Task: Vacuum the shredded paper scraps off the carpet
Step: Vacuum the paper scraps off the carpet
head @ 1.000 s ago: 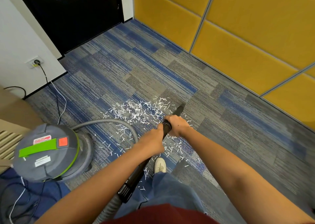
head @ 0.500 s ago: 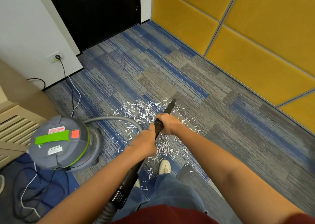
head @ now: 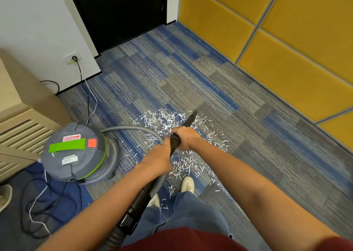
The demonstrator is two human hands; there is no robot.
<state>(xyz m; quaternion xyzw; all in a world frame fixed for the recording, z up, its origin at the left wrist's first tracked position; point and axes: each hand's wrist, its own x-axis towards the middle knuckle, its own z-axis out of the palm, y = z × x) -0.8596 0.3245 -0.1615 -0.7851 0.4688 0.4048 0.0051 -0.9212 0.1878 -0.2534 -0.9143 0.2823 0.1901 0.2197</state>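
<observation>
White shredded paper scraps [head: 164, 119] lie scattered over the blue-grey carpet [head: 191, 82], from the middle of the floor down to my shoes. Both hands grip the black vacuum wand [head: 174, 141]. My right hand [head: 186, 139] holds it farther forward, and my left hand [head: 159, 158] holds it just behind. The wand's narrow nozzle tip [head: 192, 117] points down at the far right edge of the scrap patch. A grey hose [head: 131, 129] curves from the wand back to the grey and green canister vacuum [head: 74, 151] on my left.
A black door [head: 118, 11] is ahead and yellow padded wall panels [head: 286, 40] run along the right. A beige cabinet [head: 21, 117] stands at the left. The power cord [head: 84, 90] runs from a wall socket [head: 73, 58]; loose cables [head: 44, 208] lie behind the canister.
The view has swung left, so the canister, socket and door sit farther right in frame. The nozzle tip stays at the far right side of the scraps, both hands still gripping the wand.
</observation>
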